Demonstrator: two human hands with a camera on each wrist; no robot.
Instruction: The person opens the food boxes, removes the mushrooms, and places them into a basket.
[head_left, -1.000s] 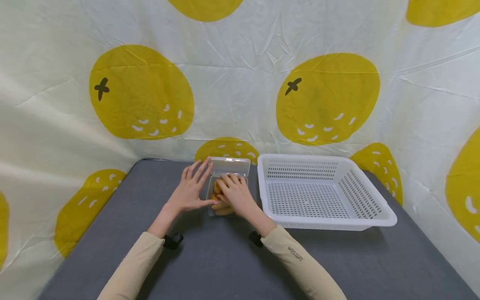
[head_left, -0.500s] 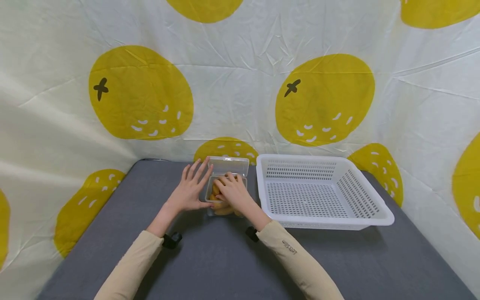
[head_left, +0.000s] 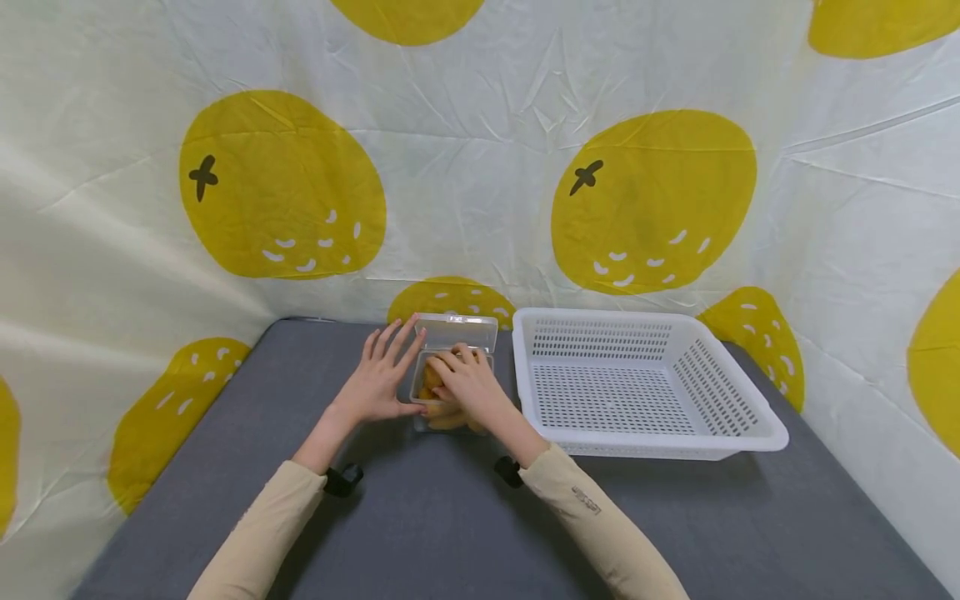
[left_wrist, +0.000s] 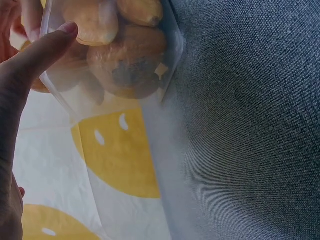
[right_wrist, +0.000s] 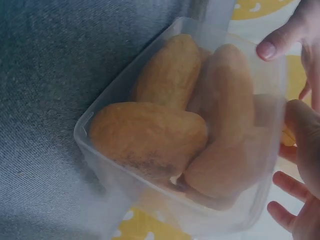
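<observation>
A clear plastic box [head_left: 414, 392] stands on the dark table, its hinged lid [head_left: 456, 333] raised at the back. Several oblong, golden-brown pieces that look like bread rolls [right_wrist: 150, 132] fill it, seen through its wall in both wrist views. My left hand [head_left: 378, 383] is at the box's left side with fingers straight and spread. Its thumb [left_wrist: 57, 42] touches the box near the rim. From the right, my right hand [head_left: 472, 387] reaches into the box with bent fingers round a roll [right_wrist: 289, 136] at the top. Its fingertips are partly hidden in the head view.
Just right of the box is a large white perforated plastic basket [head_left: 652, 446]. Behind the table hangs a white cloth [head_left: 465, 208] printed with yellow fruit shapes. The grey table top [head_left: 450, 525] extends in front of the box.
My right hand has shifted slightly over the rolls, and its fingers look more bent. The left hand stays beside the box. The box and basket stay in place.
</observation>
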